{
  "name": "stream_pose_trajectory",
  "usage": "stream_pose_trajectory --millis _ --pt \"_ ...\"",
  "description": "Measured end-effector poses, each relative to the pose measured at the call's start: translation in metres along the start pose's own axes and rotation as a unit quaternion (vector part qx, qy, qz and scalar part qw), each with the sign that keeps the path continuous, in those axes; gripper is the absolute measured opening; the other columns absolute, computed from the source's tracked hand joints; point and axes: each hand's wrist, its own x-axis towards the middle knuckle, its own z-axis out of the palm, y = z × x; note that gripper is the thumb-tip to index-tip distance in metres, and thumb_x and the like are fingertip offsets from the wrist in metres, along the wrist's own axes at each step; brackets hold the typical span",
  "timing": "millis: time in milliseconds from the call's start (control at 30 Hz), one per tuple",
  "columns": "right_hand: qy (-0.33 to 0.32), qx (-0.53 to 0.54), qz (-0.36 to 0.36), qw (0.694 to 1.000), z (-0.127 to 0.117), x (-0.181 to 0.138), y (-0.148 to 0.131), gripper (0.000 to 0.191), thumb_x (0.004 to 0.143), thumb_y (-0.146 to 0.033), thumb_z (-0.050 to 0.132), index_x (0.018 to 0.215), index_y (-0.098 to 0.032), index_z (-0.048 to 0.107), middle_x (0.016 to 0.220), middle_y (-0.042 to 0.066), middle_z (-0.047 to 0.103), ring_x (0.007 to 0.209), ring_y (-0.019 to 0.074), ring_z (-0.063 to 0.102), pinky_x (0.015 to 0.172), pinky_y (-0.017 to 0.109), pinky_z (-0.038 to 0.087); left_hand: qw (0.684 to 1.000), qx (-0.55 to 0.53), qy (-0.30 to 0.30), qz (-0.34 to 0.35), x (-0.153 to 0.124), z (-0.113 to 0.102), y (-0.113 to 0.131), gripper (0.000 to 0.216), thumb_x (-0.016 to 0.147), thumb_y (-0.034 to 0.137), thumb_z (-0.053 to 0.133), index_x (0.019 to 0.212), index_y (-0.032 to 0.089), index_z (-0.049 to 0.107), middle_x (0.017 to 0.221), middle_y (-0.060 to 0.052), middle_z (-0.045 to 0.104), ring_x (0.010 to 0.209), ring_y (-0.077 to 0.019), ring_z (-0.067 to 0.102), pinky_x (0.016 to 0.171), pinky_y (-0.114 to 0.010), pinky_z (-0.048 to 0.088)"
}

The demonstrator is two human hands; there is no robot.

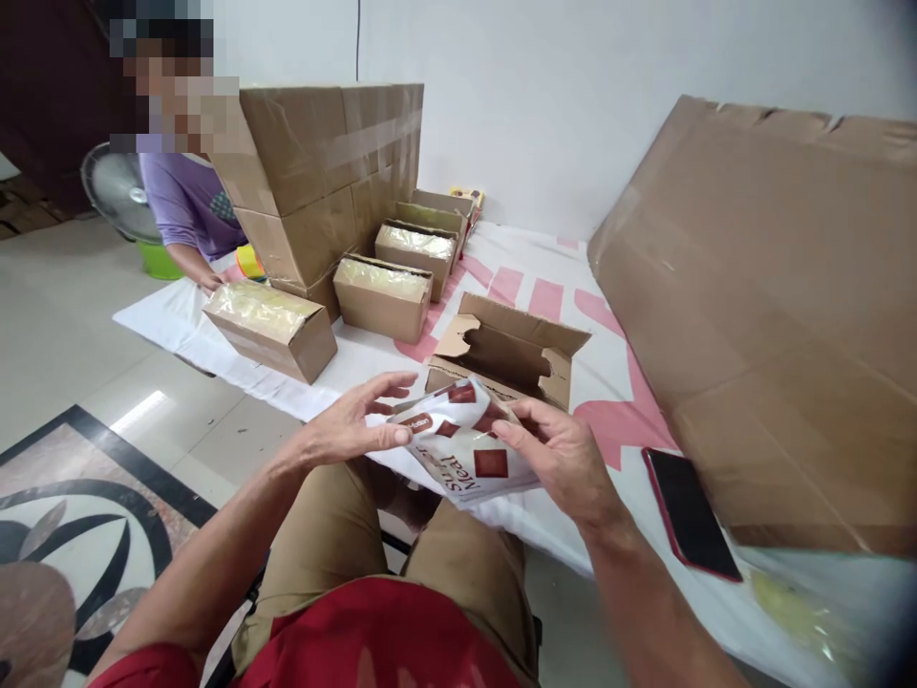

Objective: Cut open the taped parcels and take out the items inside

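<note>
A white pouch with red squares and printed lettering [462,449] is held between both my hands above my lap. My left hand [354,425] pinches its left edge with thumb and forefinger, the other fingers fanned out. My right hand [563,459] grips its right edge, fingers curled on it. Just beyond the pouch an open, empty small cardboard box [505,354] lies on its side on the white and pink cloth [544,287], its flaps spread.
Several small boxes with plastic-wrapped contents [276,325] stand in a row towards the wall. A tall taped carton [326,182] stands behind them; a large flat cardboard sheet [774,315] leans at right. A dark phone [692,516] lies near my right forearm. Another person [190,205] sits far left by a fan [118,191].
</note>
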Motion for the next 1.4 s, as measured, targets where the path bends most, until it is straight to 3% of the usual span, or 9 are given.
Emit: stream_pose_trajectory --millis 133,200,300,467,567,733,1033,1267,1400 --pt "-0.065 -0.093 -0.054 0.992 -0.002 0.016 -0.038 0.020 0.089 -0.039 0.067 0.092 -0.023 0.079 0.088 0.003 0.079 0.078 0.0213 0.071 0.070 0.033 0.056 0.998 -0.040 0.031 -0.034 0.002 0.020 0.009 0.053 0.075 0.056 0.086 0.110 0.017 0.076 0.099 -0.007 0.076 0.088 -0.0212 0.070 0.074 -0.028 0.056" --pt "-0.037 -0.115 -0.106 0.987 -0.012 0.019 -0.048 0.025 0.090 -0.043 0.069 0.104 -0.025 0.079 0.103 0.004 0.080 0.092 0.0244 0.073 0.083 0.037 0.057 0.991 -0.081 0.074 -0.075 -0.001 0.022 0.007 0.049 0.075 0.059 0.084 0.095 0.015 0.073 0.075 0.000 0.065 0.065 -0.0122 0.059 0.057 -0.021 0.046" --pt "0.056 -0.109 -0.141 0.982 -0.030 0.015 -0.045 0.040 0.089 -0.052 0.075 0.120 -0.027 0.076 0.121 0.007 0.077 0.113 0.0283 0.070 0.099 0.044 0.056 0.973 -0.165 0.125 -0.102 -0.006 0.014 0.003 0.054 0.073 0.063 0.084 0.095 0.016 0.070 0.066 0.005 0.055 0.052 -0.0072 0.045 0.045 -0.019 0.035" --pt "-0.030 0.030 -0.050 0.998 -0.020 0.004 -0.014 0.063 0.085 -0.062 0.077 0.134 -0.024 0.066 0.128 0.012 0.075 0.110 0.0288 0.074 0.094 0.045 0.061 0.952 -0.240 0.179 -0.058 -0.001 0.006 0.010 0.053 0.069 0.058 0.090 0.095 0.017 0.068 0.065 0.007 0.052 0.048 -0.0052 0.042 0.041 -0.018 0.032" --pt "0.008 0.087 -0.033 0.996 0.000 0.008 -0.008 0.059 0.079 -0.054 0.086 0.125 -0.021 0.068 0.114 0.010 0.080 0.099 0.0273 0.077 0.086 0.042 0.064 0.945 -0.269 0.183 -0.024 0.013 0.010 0.021 0.053 0.070 0.057 0.090 0.099 0.017 0.069 0.069 0.005 0.058 0.051 -0.0064 0.049 0.045 -0.018 0.037" --pt "0.147 0.165 -0.139 0.965 0.001 0.031 -0.026 0.046 0.079 -0.043 0.088 0.115 -0.022 0.069 0.107 0.006 0.080 0.094 0.0224 0.076 0.081 0.036 0.065 0.925 -0.321 0.174 0.102 0.035 0.010 0.051 0.065 0.066 0.044 0.095 0.121 0.022 0.069 0.099 -0.002 0.077 0.081 -0.0137 0.070 0.073 -0.024 0.057" --pt "0.191 0.112 -0.333 0.917 -0.019 0.080 -0.088 0.042 0.083 -0.034 0.086 0.120 -0.022 0.069 0.113 0.006 0.079 0.105 0.0248 0.076 0.096 0.043 0.063 0.912 -0.185 0.227 0.287 0.088 -0.024 0.094 0.041 0.077 0.038 0.087 0.112 0.021 0.075 0.101 0.000 0.078 0.083 -0.0115 0.069 0.078 -0.024 0.058" --pt "0.170 0.086 -0.372 0.908 -0.022 0.100 -0.107 0.040 0.086 -0.033 0.084 0.121 -0.022 0.068 0.115 0.007 0.078 0.110 0.0247 0.074 0.100 0.043 0.060 0.903 -0.100 0.263 0.324 0.095 -0.047 0.110 0.046 0.081 0.046 0.085 0.118 0.022 0.073 0.105 -0.002 0.078 0.094 -0.0177 0.073 0.083 -0.029 0.059" --pt "0.119 0.074 -0.282 0.949 0.005 0.074 -0.088 0.046 0.086 -0.030 0.082 0.129 -0.025 0.065 0.118 0.007 0.077 0.103 0.0234 0.075 0.090 0.040 0.063 0.926 -0.031 0.294 0.235 0.060 -0.053 0.075 0.045 0.079 0.043 0.085 0.114 0.017 0.074 0.105 -0.006 0.079 0.089 -0.0194 0.072 0.081 -0.030 0.058"
